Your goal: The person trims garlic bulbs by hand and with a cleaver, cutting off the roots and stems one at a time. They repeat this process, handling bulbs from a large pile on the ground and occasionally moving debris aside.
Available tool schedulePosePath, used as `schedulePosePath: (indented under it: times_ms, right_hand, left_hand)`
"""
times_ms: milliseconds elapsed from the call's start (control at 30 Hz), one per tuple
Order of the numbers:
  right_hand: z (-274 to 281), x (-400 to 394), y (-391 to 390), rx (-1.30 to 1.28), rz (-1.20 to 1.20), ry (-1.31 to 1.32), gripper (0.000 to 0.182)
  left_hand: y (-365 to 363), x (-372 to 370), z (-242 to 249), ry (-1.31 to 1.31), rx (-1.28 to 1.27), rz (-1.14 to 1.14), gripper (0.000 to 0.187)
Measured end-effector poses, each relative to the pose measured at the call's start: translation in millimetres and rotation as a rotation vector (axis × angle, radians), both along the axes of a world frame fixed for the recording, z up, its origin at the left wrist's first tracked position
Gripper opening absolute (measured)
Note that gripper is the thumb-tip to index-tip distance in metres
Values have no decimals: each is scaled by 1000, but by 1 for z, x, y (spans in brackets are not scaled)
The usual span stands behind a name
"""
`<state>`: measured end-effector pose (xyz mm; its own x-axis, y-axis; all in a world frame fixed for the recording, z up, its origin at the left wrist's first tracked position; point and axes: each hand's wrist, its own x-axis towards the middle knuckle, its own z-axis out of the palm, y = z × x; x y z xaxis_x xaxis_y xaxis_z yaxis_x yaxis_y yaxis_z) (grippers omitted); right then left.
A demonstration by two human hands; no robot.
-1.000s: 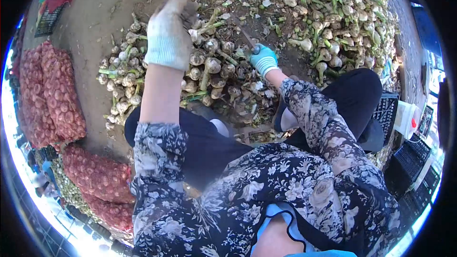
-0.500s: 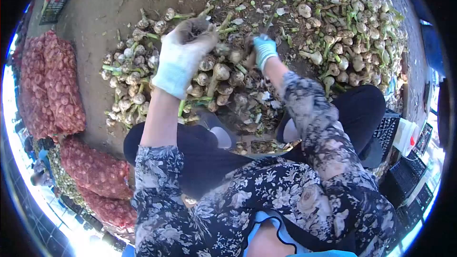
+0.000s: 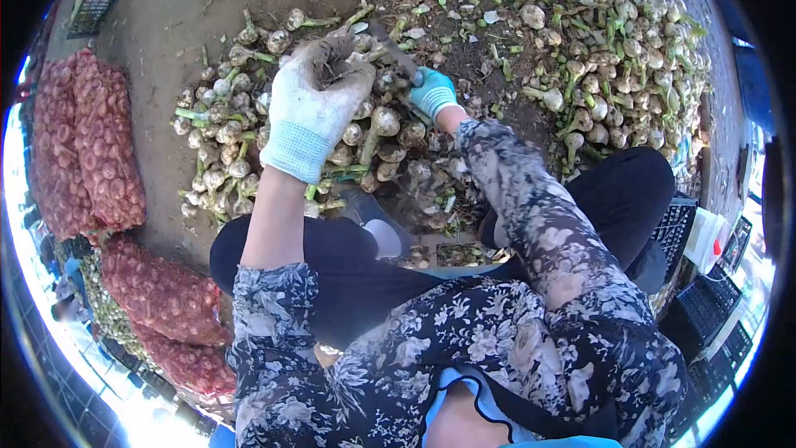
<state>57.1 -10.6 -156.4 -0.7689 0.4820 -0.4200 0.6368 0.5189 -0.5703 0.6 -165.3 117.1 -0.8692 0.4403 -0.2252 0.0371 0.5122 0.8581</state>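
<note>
Both hands are closed: the left hand (image 3: pixel 319 91), in a white knitted glove, is clamped on a dirt-crusted garlic bulb (image 3: pixel 336 50), while a thin dark-bladed knife (image 3: pixel 396 54) is gripped by the teal-gloved right hand (image 3: pixel 433 93) just beside it. Below them lies a heap of rounded, papery green-stalked garlic (image 3: pixel 224 149) on the bare earthen floor (image 3: pixel 174 25).

We see bright daylight, with glare blown out along the lower left rim; fisheye distortion bends the edges, ringed by black vignette; centre stays sharp.
</note>
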Motion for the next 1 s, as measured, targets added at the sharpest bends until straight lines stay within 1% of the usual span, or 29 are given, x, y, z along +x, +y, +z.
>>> schedulePosePath:
  times_ms: [33, 67, 100, 133, 167, 200, 267, 300, 333, 400, 467, 500, 600, 633, 667, 733, 800, 833, 867, 900, 933, 967, 1000]
  right_hand:
    - [6, -2, 7, -74, -34, -39, 33]
    - [2, -2, 11, -318, -209, 142, 25]
    - [23, -2, 13, -713, -519, 278, 23]
    - [57, 0, 14, -1112, -823, 416, 22]
    - [88, 4, 18, -1133, -722, 470, 24]
    - [120, 10, 20, -1154, -621, 524, 26]
    - [193, 18, 6, -1076, -321, 740, 28]
    - [212, 20, 1, -1029, -171, 843, 29]
    - [218, 20, -1, -638, 86, 876, 33]
    - [254, 35, -8, -402, 285, 949, 39]
    - [268, 45, 7, -825, 252, 829, 43]
    - [279, 53, 21, -896, 259, 749, 43]
    - [271, 68, 24, -689, 353, 565, 46]
    - [278, 72, 19, -742, 292, 592, 42]
    - [286, 75, 14, -793, 233, 622, 39]
    - [294, 82, 21, -1078, 39, 479, 39]
    - [297, 78, 33, -942, -84, 573, 39]
    - [288, 76, 47, -676, 13, 645, 36]
    - [278, 76, 59, -406, 104, 708, 34]
    - [283, 79, 64, -227, 153, 599, 29]
    - [291, 83, 60, -269, 176, 599, 29]
    - [300, 92, 50, -316, 198, 595, 30]
    - [305, 99, 41, -363, 220, 593, 30]
  left_hand:
    - [-5, -7, -11, 70, -25, -40, 30]
    - [-7, -9, -13, -32, 31, 3, 29]
    - [-7, -10, -13, -133, 88, 45, 28]
    - [-7, -11, -11, -232, 147, 85, 27]
    - [-6, -9, -6, -406, 232, 181, 26]
    - [-2, -7, -10, -563, 343, 287, 33]
    - [5, 2, -11, -758, 346, 261, 35]
    - [13, 10, -14, -668, 354, 214, 38]
    - [12, 17, -16, -885, 488, 135, 41]
    - [11, 25, -18, -787, 549, 73, 46]
    - [6, 28, -16, -799, 747, 9, 43]
    - [5, 31, -14, -806, 846, -28, 42]
    - [8, 50, -5, -854, 831, -8, 38]
    - [7, 47, -19, -949, 849, 26, 38]
    - [3, 46, -27, -940, 828, 10, 39]
    - [1, 45, -21, -926, 786, -17, 41]
    - [14, 44, -3, -680, 511, -23, 46]
    - [19, 44, 4, -556, 374, -26, 48]
    - [17, 45, 5, -488, 415, -64, 49]
    - [12, 46, 6, -420, 457, -99, 49]
    - [9, 47, 5, -355, 497, -130, 49]
    - [6, 47, 0, -211, 417, -160, 51]
    - [2, 47, -10, -413, 582, -95, 51]
